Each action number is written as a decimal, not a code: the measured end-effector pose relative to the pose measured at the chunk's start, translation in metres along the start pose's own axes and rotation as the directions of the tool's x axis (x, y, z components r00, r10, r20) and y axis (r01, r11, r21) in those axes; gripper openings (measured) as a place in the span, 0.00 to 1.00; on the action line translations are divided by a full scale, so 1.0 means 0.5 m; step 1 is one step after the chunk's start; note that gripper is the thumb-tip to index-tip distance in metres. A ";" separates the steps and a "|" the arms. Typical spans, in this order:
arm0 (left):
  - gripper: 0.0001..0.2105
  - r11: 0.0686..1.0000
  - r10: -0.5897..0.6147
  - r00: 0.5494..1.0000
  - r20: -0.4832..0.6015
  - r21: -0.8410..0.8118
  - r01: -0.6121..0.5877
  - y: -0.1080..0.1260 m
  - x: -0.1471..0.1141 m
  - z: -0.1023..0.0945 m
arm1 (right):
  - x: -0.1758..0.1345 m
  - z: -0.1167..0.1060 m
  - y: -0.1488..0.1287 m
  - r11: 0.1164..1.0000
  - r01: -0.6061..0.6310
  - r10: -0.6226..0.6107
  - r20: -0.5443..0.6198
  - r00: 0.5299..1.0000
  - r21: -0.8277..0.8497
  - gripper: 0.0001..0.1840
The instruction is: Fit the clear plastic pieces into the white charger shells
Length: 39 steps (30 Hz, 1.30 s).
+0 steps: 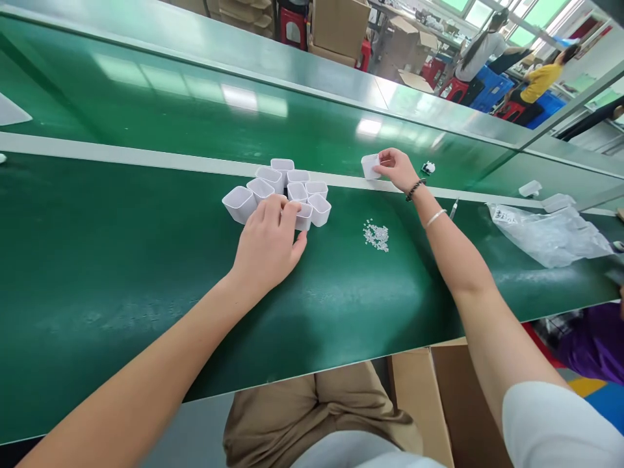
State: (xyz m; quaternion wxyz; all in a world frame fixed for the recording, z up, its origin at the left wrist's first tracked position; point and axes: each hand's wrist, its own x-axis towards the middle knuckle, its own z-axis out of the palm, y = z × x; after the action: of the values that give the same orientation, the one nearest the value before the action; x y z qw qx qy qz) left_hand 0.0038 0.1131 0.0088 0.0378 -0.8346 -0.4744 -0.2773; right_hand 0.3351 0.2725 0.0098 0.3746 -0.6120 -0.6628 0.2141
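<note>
Several small white open-topped plastic cups [240, 203] stand bunched together on the green work surface. My left hand [268, 244] reaches over the near side of the bunch, its thumb and index finger closed about the front white cup [304, 218]. Its other fingertips are hidden among the cups behind. Farther to the right, at the pale strip, my right hand [398, 169] pinches a white rounded-square piece [370, 167] by its right edge. Below that hand lies a loose pile of tiny clear-white parts [377, 235].
A pale strip [121, 154] runs along the green belt-like table [146, 260]. To the right lie a small white-and-black part [428, 168], a pen-like tool [454, 209] and a clear plastic bag [550, 237]. A cardboard box [419, 396] stands below the near edge. Co-workers sit beyond.
</note>
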 end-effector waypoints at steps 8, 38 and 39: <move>0.11 0.989 -0.081 0.995 -0.057 0.119 0.087 -0.014 -0.004 0.001 | 0.068 0.056 0.062 0.988 -0.086 0.069 -0.136 0.988 -0.125 0.30; 0.12 0.382 -0.313 0.946 0.078 -0.902 0.201 0.046 -0.003 -0.044 | -0.231 0.016 -0.038 0.977 0.163 -0.125 0.255 0.959 -0.134 0.06; 0.11 0.192 -0.293 0.931 0.219 -0.940 0.281 0.053 -0.003 -0.045 | -0.230 0.017 -0.038 0.976 0.167 -0.127 0.253 0.959 -0.142 0.06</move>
State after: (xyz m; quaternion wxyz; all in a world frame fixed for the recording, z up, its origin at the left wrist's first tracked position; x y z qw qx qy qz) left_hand 0.0151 0.0899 0.0325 -0.5275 -0.5777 -0.3527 -0.5134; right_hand 0.3128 0.1592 -0.0083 0.2547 -0.5585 -0.7625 0.2043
